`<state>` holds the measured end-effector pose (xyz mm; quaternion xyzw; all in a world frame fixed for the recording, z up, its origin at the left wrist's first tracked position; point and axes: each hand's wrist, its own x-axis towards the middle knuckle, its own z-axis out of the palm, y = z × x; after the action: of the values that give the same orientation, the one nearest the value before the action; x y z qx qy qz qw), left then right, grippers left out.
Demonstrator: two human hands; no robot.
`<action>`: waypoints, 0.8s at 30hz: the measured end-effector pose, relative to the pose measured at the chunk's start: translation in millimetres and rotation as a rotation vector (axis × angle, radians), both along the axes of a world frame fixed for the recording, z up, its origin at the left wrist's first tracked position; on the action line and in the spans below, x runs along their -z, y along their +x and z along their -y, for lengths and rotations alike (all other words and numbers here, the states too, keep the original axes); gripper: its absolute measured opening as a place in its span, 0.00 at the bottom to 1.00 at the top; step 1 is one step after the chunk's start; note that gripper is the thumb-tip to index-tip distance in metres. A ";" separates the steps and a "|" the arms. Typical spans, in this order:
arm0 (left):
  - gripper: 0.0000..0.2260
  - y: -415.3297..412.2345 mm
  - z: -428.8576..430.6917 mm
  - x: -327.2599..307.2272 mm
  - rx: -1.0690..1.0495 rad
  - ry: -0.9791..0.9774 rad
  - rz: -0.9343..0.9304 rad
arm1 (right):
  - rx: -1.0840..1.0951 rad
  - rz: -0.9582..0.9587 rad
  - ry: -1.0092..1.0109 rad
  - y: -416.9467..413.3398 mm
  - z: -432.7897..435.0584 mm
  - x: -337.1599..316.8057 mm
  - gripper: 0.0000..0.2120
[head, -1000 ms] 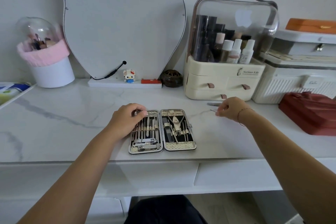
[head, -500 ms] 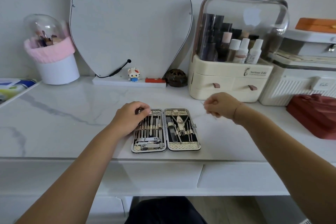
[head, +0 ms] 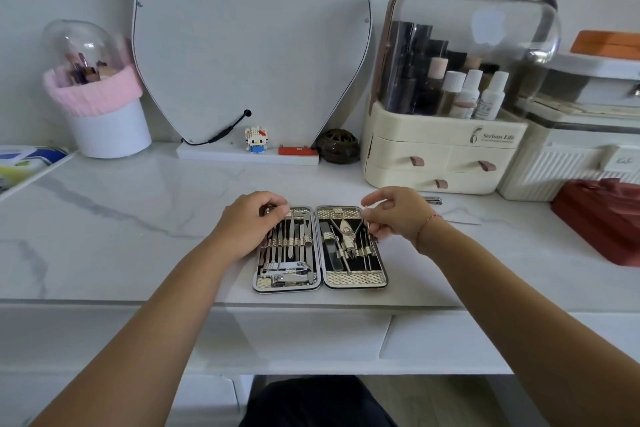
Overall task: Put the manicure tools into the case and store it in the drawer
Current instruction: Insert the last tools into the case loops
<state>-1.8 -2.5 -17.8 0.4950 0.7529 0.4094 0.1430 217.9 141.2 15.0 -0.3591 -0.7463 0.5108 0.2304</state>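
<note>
Open case [head: 320,282] full of manicure tools [head: 289,241] – left hand [head: 247,224] resting curled on it, right hand [head: 394,215] pinching a thin tool

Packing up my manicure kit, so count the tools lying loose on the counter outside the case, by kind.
Nail clipper: 1
Thin pointed tool: 1
Total: 2, both to the right of the open case.

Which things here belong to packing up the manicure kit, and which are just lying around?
Job: open manicure case; nail clipper and thin tool loose on the counter; both hands.
Lying about: mirror, cosmetics organizer, brush holder, toy figure, red pouch.
</note>
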 end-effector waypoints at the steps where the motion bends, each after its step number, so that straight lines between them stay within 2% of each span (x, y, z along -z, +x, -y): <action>1: 0.08 0.1 0.2 0.1 0.001 -0.001 -0.002 | 0.012 -0.007 -0.002 -0.2 -0.2 0.5 0.05; 9: 0.08 -0.7 -0.1 0.9 0.003 0.000 -0.006 | 0.022 -0.020 0.007 -2.9 -0.4 2.8 0.03; 17: 0.08 -1.2 -0.1 1.7 0.000 -0.004 -0.002 | -0.053 0.182 0.293 1.3 9.0 0.9 0.04; 20: 0.08 -1.4 -0.4 1.9 -0.005 -0.004 0.005 | -0.066 0.173 0.345 6.2 13.6 2.0 0.07; 24: 0.07 -1.4 -0.3 2.1 -0.003 -0.001 0.003 | -0.083 0.113 0.319 15.1 16.6 3.0 0.11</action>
<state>-3.2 -2.2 -19.9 0.4933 0.7537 0.4097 0.1438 233.0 124.6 12.0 -0.3149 -0.8439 0.3740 0.2208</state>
